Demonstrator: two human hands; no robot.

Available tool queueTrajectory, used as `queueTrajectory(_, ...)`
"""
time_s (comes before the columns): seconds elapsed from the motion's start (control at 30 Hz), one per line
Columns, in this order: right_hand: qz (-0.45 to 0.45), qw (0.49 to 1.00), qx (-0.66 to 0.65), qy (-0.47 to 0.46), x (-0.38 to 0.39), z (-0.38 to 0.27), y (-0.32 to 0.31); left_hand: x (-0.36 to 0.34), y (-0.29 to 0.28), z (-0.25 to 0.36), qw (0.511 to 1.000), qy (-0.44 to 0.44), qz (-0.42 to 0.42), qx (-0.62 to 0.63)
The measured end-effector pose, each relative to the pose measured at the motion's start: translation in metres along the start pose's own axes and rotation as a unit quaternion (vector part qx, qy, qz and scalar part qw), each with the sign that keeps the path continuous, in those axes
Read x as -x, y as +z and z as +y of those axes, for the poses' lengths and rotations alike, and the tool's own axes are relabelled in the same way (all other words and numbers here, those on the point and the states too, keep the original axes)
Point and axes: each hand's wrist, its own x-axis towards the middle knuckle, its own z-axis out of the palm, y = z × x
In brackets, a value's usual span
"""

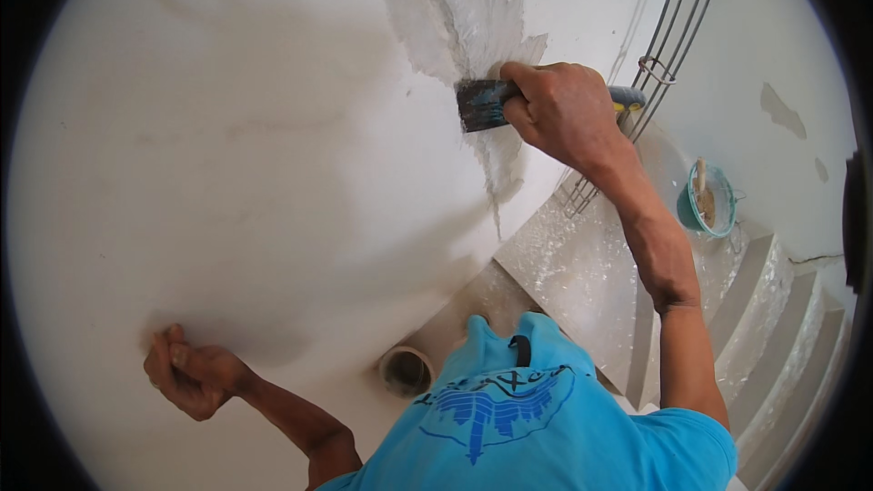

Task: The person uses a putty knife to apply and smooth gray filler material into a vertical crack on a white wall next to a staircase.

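My right hand (562,109) grips a putty knife (480,103) with a dark blade and a blue-and-yellow handle. The blade lies flat against the white wall (227,127), at the lower edge of a rough grey patch of fresh filler (436,0). A thin streak of filler runs down below the blade. My left hand (189,376) is curled into a loose fist, knuckles resting on the wall low at the left; nothing shows in it.
A staircase with pale marble steps (773,309) curves down at the right. A teal bucket (707,202) with a wooden-handled tool stands on a step. A metal railing (668,45) rises behind my right hand. A small round container (406,370) sits on the floor below.
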Motion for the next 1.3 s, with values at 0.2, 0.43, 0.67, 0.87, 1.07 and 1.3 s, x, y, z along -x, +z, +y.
queueTrajectory(0.2, 0.03, 0.998, -0.045, -0.017, 0.006, 0.019, -0.008, -0.004, 0.003, 0.007, 0.999, -0.004, -0.001, -0.038)
queueTrajectory(0.43, -0.005, 0.999, -0.03, -0.021, 0.002, 0.007, 0.002, -0.002, -0.006, 0.001, 0.997, 0.013, -0.032, -0.066)
queueTrajectory(0.67, 0.0, 0.999, -0.034, -0.003, 0.0, 0.007, -0.004, -0.005, 0.0, 0.01, 0.996, 0.023, -0.024, -0.083)
queueTrajectory(0.87, 0.014, 0.999, -0.016, -0.031, 0.003, 0.01, -0.004, -0.003, -0.003, 0.0, 0.998, 0.037, -0.022, -0.054)
queueTrajectory(1.07, 0.044, 0.99, 0.077, -0.112, -0.021, 0.015, -0.035, -0.001, -0.007, -0.002, 0.999, 0.023, -0.03, -0.036)
queueTrajectory(1.3, -0.006, 0.986, 0.106, -0.126, -0.029, 0.005, -0.023, 0.0, -0.007, 0.003, 0.997, 0.028, -0.029, -0.07)
